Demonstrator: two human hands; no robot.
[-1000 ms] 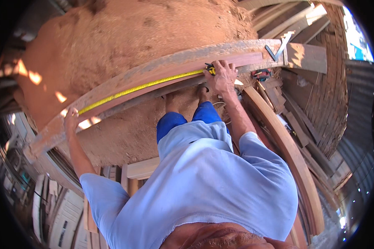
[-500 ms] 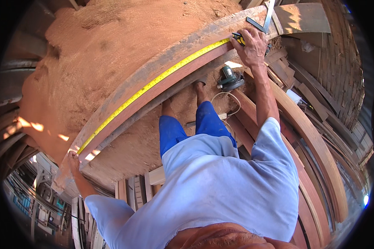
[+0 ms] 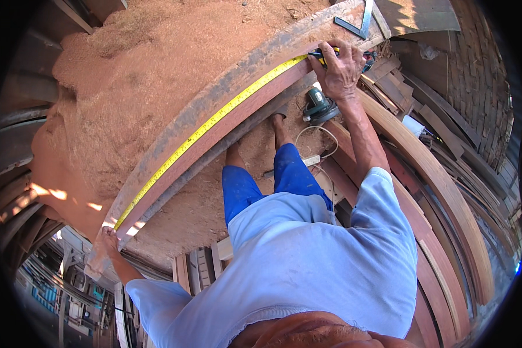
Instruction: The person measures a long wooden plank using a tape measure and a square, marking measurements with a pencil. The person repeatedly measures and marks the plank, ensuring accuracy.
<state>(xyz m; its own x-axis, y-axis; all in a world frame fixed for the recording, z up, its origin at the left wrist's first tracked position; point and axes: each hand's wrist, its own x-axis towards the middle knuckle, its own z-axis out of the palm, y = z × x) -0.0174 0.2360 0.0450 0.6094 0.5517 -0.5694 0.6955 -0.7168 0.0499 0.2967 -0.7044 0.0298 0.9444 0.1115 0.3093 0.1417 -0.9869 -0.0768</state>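
A yellow tape measure (image 3: pixel 209 123) is stretched taut along a reddish wooden plank (image 3: pixel 255 100). My left hand (image 3: pixel 109 239) pinches the tape's end near the plank's lower left end. At the upper right, my right hand (image 3: pixel 341 71) is closed around the black and yellow tape case, which my fingers partly hide. Just beyond that hand, a metal try square (image 3: pixel 356 24) lies on a wide, worn board (image 3: pixel 156 148) that runs along the tape's far side.
A green power tool (image 3: pixel 320 108) with a pale cord (image 3: pixel 317 127) rests near my feet. Curved timbers (image 3: pixel 446 194) and stacked planks fill the right side. Beyond the worn board spreads brown sawdust (image 3: pixel 122 104). More lumber (image 3: pixel 200 268) lies at the lower left.
The view has shifted slightly. My right hand and the tape case sit a little farther left, and my left hand appears lower and farther right. Both still hold the tape.
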